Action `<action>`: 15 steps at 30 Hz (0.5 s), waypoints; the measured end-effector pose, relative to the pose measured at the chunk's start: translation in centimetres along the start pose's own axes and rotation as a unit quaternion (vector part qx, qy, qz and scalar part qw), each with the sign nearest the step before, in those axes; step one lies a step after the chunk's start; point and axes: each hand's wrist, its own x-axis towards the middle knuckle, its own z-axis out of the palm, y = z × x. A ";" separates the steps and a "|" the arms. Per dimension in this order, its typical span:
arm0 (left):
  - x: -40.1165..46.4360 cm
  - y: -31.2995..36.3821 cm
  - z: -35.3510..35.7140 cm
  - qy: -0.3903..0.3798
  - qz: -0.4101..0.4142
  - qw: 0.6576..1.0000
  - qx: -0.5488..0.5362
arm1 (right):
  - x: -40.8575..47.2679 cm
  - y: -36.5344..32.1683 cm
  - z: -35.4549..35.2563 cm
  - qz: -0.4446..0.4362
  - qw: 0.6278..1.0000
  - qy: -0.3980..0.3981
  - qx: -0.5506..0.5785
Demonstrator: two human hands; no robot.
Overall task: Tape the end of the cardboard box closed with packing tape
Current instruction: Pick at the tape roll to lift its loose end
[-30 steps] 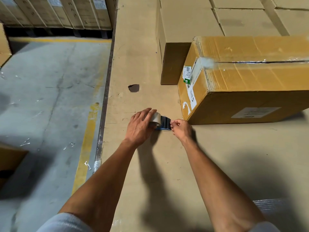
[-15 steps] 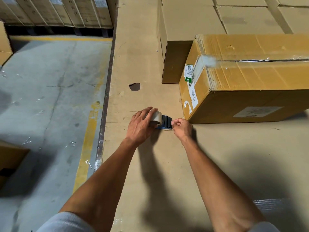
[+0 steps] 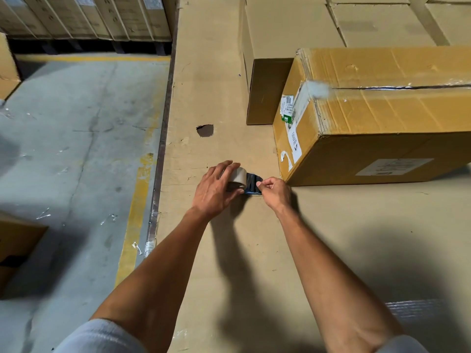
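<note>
A long brown cardboard box (image 3: 382, 118) lies on its side at the right, its labelled end facing left with tape along its top seam. In front of its near left corner, my left hand (image 3: 216, 189) grips a roll of packing tape (image 3: 238, 178) in a dark blue dispenser (image 3: 253, 183) resting on the cardboard-covered work surface (image 3: 254, 250). My right hand (image 3: 274, 191) pinches the free end of the tape at the dispenser's right side. Both hands are a short way from the box and do not touch it.
Plainer cardboard boxes (image 3: 293, 29) are stacked behind the long box. A hole (image 3: 205, 130) marks the surface near its left edge, which drops to a concrete floor (image 3: 76, 149) with a yellow line. More boxes line the far left.
Both hands have stayed at the tape dispenser, shifting only slightly. The box has not moved.
</note>
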 end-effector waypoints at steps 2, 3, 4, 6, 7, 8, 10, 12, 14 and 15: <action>0.2 0.2 -0.1 -0.008 -0.003 1.000 -0.006 | -0.2 0.1 0.1 -0.013 1.000 0.002 -0.013; 0.2 0.2 -0.1 -0.015 -0.003 1.000 -0.007 | -0.4 0.2 0.2 -0.024 1.000 -0.001 -0.008; 0.3 0.2 0.0 -0.024 -0.004 1.000 -0.006 | -0.5 0.5 0.2 -0.039 0.999 -0.009 0.000; 0.4 0.2 0.1 -0.038 -0.006 0.999 -0.004 | -0.4 1.2 -0.2 -0.081 0.995 -0.054 0.003; 0.4 0.3 0.2 -0.040 -0.007 0.999 -0.005 | -0.4 1.5 -0.5 -0.103 0.991 -0.086 -0.007; 0.5 0.3 0.2 -0.038 -0.008 0.999 -0.010 | -0.3 1.5 -0.7 -0.122 0.986 -0.112 -0.028; 0.6 0.5 0.2 -0.029 -0.012 0.999 -0.021 | -0.1 1.4 -0.8 -0.156 0.977 -0.124 -0.070; 0.7 0.7 0.1 -0.026 -0.014 0.999 -0.029 | -0.1 1.1 -0.6 -0.177 0.975 -0.105 -0.086; 0.7 0.9 -0.2 -0.024 -0.017 0.999 -0.034 | -0.3 0.9 -0.6 -0.192 0.972 -0.095 -0.097; 0.6 0.8 -0.3 -0.022 -0.020 0.999 -0.040 | -0.5 0.9 -0.8 -0.197 0.971 -0.094 -0.097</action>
